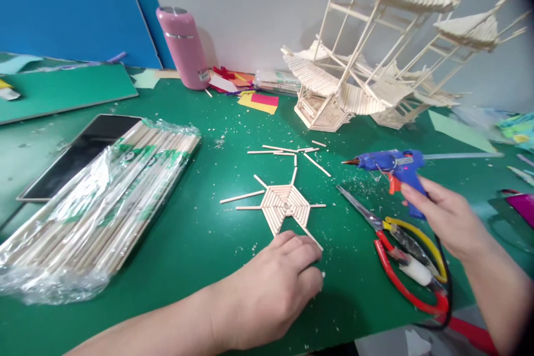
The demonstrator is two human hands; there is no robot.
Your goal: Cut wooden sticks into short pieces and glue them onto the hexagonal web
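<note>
In the middle of the table lies a flat hexagonal panel of thin wooden sticks (287, 200), with several sticks poking out around it. My left hand (283, 283) is curled at the panel's near edge, over its lower side. Its fingertips are pressed down and hidden behind the knuckles, so what they pinch cannot be seen. A blue hot glue gun (392, 161) is gripped in my right hand (446, 217), its nozzle pointing left above the table. The finger rests by the orange trigger, and a clear glue stick (463, 156) extends from the back.
Scissors with red and yellow handles (411, 267) lie below the glue gun. Loose stick pieces (283, 150) lie beyond the panel. Bagged sticks (104, 200) overlap a dark tablet-like slab (87, 150) at left. A pink bottle (183, 47) and stick-built pavilion model (354, 83) stand behind.
</note>
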